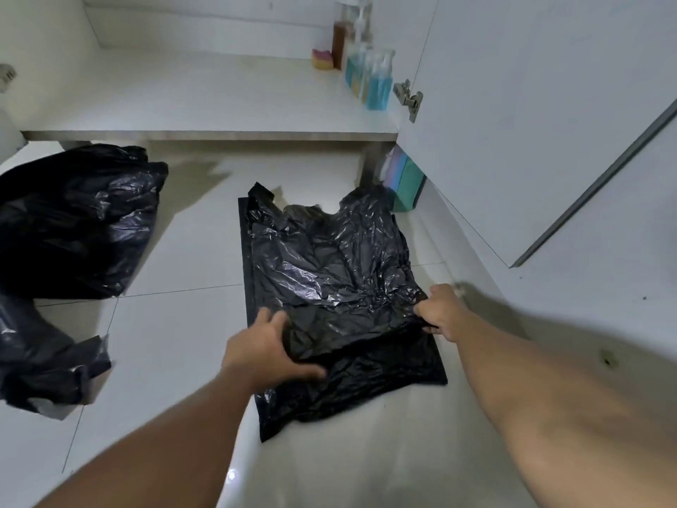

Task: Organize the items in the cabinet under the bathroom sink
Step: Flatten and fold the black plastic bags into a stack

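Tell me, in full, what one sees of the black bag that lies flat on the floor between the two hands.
The black bag is thin, glossy, heavily crinkled plastic. It lies spread flat on the pale floor tiles, its two handle loops pointing toward the cabinet. A smoother black layer shows under it at the left edge and near end. The left hand holds its left side; the right hand pinches its right edge.

The cabinet shelf [183, 93] has free room leftward; bottles [370, 77] line its right edge.
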